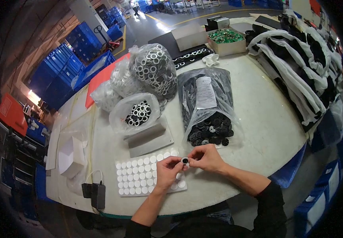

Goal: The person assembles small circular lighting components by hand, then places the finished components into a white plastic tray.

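We pinch a small round piece (185,160) between our left hand (168,171) and right hand (207,158), fingertips at both sides, neither nearer; no long axis shows. It's toward the tabletop's (215,185) near edge, by the white discs' (143,183) right side.

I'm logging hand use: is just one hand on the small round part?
No, the left hand and the right hand both have fingertips on the small round part.
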Tool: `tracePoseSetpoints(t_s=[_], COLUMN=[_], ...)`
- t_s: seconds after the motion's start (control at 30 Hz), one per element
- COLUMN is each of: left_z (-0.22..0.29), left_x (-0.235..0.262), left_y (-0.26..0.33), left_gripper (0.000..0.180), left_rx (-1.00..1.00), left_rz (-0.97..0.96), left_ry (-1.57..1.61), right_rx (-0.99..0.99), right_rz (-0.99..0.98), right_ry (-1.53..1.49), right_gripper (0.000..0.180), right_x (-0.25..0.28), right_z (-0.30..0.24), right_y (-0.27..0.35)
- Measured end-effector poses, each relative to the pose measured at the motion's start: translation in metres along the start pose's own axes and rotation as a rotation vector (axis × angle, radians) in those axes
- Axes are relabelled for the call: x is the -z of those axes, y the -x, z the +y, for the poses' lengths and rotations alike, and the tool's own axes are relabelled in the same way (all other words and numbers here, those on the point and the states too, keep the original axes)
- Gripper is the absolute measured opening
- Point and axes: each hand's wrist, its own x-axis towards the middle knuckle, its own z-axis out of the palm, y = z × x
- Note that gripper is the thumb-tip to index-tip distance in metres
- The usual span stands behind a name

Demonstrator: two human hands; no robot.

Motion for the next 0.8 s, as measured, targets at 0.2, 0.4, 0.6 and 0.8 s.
tracePoseSetpoints(t_s=[0.2, 0.4, 0.6, 0.8], left_z=[0.016, 0.012, 0.011, 0.009], left_x=[0.002, 0.009, 0.006, 0.005], left_y=[0.004, 0.002, 0.005, 0.011], left_gripper=[0.01, 0.011, 0.016, 0.019], left_rx=[0.052, 0.149, 0.229, 0.053], left_rz=[-0.141, -0.124, -0.107, -0.09], left_ry=[-0.453, -0.223, 0.05, 0.002], right_rx=[0.164, -0.123, -0.059, -0.02], right_rz=[-0.218, -0.274, -0.253, -0.182], right_ry=[0.329, -0.081, -0.322, -0.308], right_gripper=[0.018, 0.015, 0.015, 0.013], right_x=[0.007, 0.006, 0.002, 0.002], right_z=[-0.011, -0.009, 0.002, 0.006], right_y=[-0.004, -0.003, -0.003, -0.005])
